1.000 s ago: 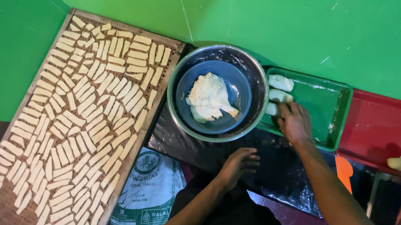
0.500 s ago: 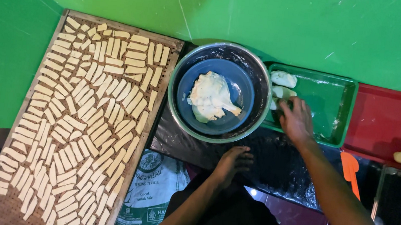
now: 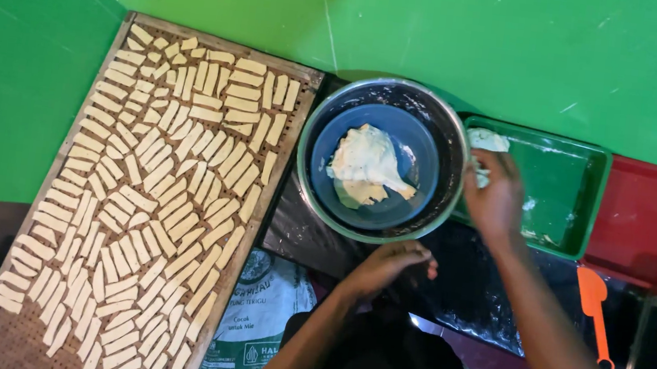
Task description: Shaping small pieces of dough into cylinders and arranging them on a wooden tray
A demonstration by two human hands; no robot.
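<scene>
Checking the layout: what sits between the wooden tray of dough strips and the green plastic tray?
The round metal bowl holding a blue bowl, in the head view.

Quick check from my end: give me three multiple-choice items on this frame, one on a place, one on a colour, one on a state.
1. Where is the right hand?
A. over the green tray
B. on the wooden rack
C. in the red tray

2. What colour is the scraper?
A. blue
B. orange
C. white

3. What does the steel bowl hold?
A. nothing
B. cut strips
C. a blue dish with a dough lump

Answers: 1 A, the hand reaches dough pieces at the tray's left end. 2 B, plainly orange. 3 C, pale dough lies on the dish.
</scene>
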